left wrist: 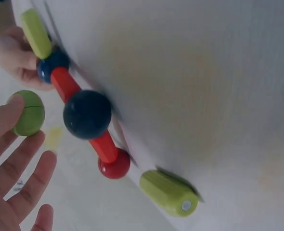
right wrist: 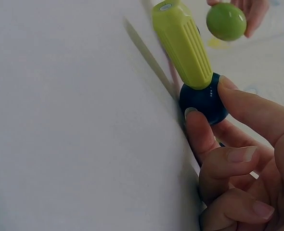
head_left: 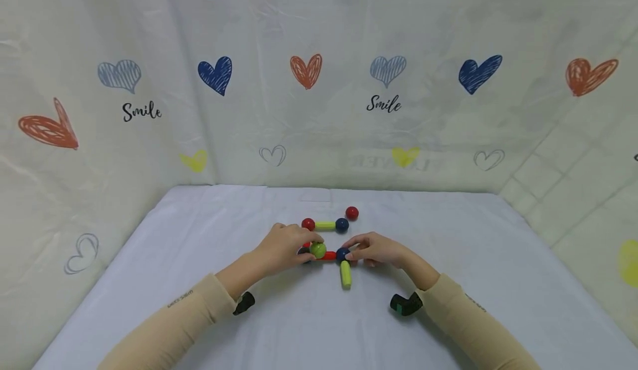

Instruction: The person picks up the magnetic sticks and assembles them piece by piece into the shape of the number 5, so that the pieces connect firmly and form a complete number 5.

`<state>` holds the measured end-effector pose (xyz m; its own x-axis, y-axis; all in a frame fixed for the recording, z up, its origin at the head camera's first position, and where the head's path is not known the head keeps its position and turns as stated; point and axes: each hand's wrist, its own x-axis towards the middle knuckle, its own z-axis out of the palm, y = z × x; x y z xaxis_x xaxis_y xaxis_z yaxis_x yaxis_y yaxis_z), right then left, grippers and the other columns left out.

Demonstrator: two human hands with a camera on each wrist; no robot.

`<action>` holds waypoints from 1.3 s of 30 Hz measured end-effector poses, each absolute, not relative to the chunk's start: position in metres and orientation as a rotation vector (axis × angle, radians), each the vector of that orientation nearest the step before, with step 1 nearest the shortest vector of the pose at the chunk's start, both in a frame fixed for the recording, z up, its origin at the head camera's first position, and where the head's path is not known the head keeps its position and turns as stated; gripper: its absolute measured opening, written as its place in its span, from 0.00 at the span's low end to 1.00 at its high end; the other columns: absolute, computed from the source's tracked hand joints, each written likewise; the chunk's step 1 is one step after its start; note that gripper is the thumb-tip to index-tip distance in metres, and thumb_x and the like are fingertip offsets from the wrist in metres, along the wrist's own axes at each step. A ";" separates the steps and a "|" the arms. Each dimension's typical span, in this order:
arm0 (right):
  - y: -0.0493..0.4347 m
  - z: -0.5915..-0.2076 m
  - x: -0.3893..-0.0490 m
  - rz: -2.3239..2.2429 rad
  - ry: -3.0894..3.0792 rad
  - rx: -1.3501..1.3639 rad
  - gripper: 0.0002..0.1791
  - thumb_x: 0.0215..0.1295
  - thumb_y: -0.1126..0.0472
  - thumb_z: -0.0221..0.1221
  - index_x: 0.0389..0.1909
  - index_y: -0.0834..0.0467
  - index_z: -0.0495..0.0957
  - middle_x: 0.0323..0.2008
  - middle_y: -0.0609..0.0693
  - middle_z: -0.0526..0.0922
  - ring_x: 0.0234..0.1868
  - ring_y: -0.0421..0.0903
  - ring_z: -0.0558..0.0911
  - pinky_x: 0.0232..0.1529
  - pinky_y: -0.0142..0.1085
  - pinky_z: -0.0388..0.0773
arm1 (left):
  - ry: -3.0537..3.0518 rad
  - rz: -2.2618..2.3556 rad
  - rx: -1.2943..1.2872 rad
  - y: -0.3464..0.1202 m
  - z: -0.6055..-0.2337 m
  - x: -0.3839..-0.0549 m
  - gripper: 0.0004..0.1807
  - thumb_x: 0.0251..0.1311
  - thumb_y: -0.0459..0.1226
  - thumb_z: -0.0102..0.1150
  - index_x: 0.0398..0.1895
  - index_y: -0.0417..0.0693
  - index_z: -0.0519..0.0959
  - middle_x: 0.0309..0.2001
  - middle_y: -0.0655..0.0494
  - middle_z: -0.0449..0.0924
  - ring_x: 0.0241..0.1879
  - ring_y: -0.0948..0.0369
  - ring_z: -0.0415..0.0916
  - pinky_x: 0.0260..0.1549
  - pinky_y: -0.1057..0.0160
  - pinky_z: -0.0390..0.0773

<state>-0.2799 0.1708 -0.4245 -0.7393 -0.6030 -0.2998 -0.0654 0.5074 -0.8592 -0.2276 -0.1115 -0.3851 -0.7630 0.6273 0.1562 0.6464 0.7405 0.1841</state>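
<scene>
My left hand (head_left: pixel 285 248) pinches a green ball (head_left: pixel 318 250) between thumb and fingertips, just above the chain of toy rods and balls; its other fingers spread apart in the left wrist view. A dark blue ball (left wrist: pixel 87 114) in the chain joins one red rod (left wrist: pixel 65 84) to another red rod (left wrist: pixel 103 147), which ends in a red ball (left wrist: pixel 114 163). At the chain's other end, my right hand (head_left: pixel 377 248) pinches a second dark blue ball (right wrist: pixel 203 101). From that ball a yellow-green rod (right wrist: pixel 183 45) sticks out toward me.
Behind the hands, another yellow-green rod (head_left: pixel 325 225) links a red ball (head_left: pixel 308 224) and a dark blue ball (head_left: pixel 341 225). One loose red ball (head_left: pixel 351 212) lies farther back. A separate yellow-green rod (left wrist: pixel 168 192) rests on the white cloth (head_left: pixel 309 331).
</scene>
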 end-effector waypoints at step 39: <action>0.169 -0.426 -0.281 -1.164 2.188 -0.512 0.21 0.73 0.57 0.62 0.61 0.61 0.79 0.27 0.48 0.77 0.18 0.44 0.64 0.27 0.32 0.62 | -2.587 -0.162 -1.625 -0.066 -0.397 -0.193 0.20 0.59 0.44 0.75 0.55 0.66 0.85 0.50 0.70 0.84 0.53 0.66 0.73 0.47 0.62 0.67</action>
<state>-0.2812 0.1688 -0.4258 -0.7444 -0.5821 -0.3272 -0.0541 0.5409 -0.8393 -0.1931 -0.0660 -0.3968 -0.4332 0.8925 0.1254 0.9012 0.4310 0.0456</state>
